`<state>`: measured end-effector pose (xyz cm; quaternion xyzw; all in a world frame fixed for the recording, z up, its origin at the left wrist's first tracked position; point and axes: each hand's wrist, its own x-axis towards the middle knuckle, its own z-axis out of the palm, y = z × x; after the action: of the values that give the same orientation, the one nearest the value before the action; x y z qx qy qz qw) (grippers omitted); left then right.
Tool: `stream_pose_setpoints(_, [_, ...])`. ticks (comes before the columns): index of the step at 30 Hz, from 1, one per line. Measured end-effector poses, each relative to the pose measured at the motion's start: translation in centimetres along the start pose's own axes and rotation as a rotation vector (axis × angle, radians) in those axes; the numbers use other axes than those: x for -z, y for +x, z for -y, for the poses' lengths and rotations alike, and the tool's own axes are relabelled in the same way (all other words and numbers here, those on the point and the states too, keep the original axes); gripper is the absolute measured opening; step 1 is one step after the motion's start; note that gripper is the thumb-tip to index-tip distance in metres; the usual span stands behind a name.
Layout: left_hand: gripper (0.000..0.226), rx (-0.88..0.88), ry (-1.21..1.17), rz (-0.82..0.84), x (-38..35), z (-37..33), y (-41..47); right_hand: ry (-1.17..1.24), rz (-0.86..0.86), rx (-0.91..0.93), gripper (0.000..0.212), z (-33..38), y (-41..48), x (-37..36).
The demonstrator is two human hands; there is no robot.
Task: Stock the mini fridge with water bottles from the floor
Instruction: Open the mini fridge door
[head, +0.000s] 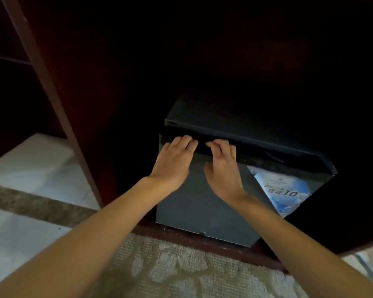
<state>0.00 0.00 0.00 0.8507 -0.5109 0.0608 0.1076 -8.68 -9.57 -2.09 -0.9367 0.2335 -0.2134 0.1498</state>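
Observation:
A black mini fridge [202,207] sits low inside a dark wooden cabinet, with its door shut. My left hand [174,160] and my right hand [222,166] rest side by side on the top edge of the door, fingers curled over the edge into the gap under the fridge's top. A blue and white sticker [282,190] with the number 10 is on the door's upper right. No water bottle is in view.
The cabinet's reddish wooden side panel [58,104] stands to the left of the fridge. A patterned carpet [181,272] lies in front, with a brown border strip [30,203] and pale tile floor [37,160] at the left. The cabinet interior above is dark.

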Motion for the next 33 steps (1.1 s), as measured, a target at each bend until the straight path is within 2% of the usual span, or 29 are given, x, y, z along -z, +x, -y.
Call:
stream_pose_setpoints(2, [0.063,0.019,0.038,-0.079,-1.0,-0.2,0.2,0.000,-0.103,0.027,0.050,-0.4,-0.3,-0.8])
stream_pose_setpoints(6, [0.054,0.076,-0.023,-0.147,-1.7,-0.5,1.0,-0.048,-0.103,0.058,0.055,-0.7,-0.2,-1.0])
stream_pose_setpoints(13, [0.052,0.135,-0.006,-0.017,-0.1,-1.6,0.6,0.018,0.080,-0.015,0.060,0.1,-0.8,1.2])
stream_pose_setpoints(18, [0.061,0.148,0.131,0.050,0.9,-3.3,-1.1,0.003,0.145,-0.035,0.064,0.9,-2.1,1.8])
stream_pose_setpoints(22, [0.065,0.106,0.328,0.059,1.1,-5.0,-4.3,0.013,0.166,0.003,0.062,1.3,-4.7,2.7])
stream_pose_setpoints(28, [0.037,0.034,0.487,0.091,3.8,-9.9,-9.7,-0.100,0.131,0.154,0.070,0.6,-12.1,4.2])
stream_pose_setpoints(33, [0.027,-0.024,0.369,0.155,6.3,-14.7,-14.4,-0.186,0.122,0.204,0.081,-1.3,-18.9,7.1])
